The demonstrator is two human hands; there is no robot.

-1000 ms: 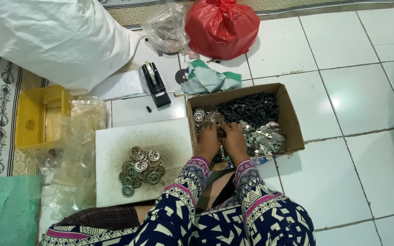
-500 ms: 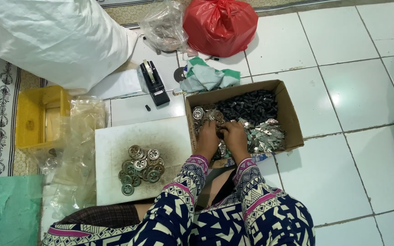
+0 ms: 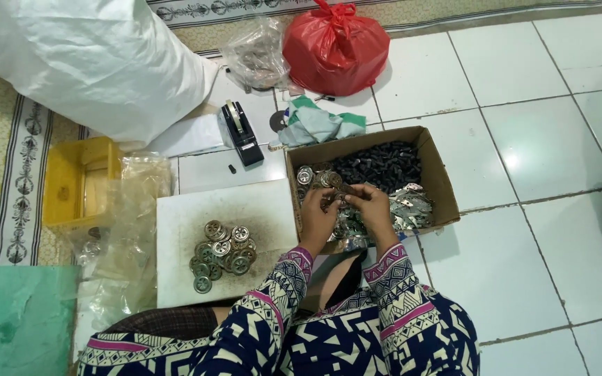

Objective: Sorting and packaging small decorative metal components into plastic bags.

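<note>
An open cardboard box (image 3: 437,163) on the tiled floor holds black small parts at the back, round metal discs at its left and shiny flat metal pieces at the right. Both hands are inside the box's near side. My left hand (image 3: 318,212) and my right hand (image 3: 371,209) meet fingertip to fingertip around a small metal disc (image 3: 336,181). To the left, a white board (image 3: 259,209) carries a pile of round wheel-like metal discs (image 3: 221,254). Patterned sleeves cover both forearms.
A black tape dispenser (image 3: 242,132), crumpled cloth (image 3: 318,125), a red plastic bag (image 3: 336,49) and a clear bag (image 3: 256,52) lie behind the box. A big white sack (image 3: 78,63) is at the far left, with a yellow tray (image 3: 78,181) and clear plastic bags (image 3: 130,223) below it.
The hands have stayed in the box, fingers shifting slightly around the small piece. The view has drifted a little.
</note>
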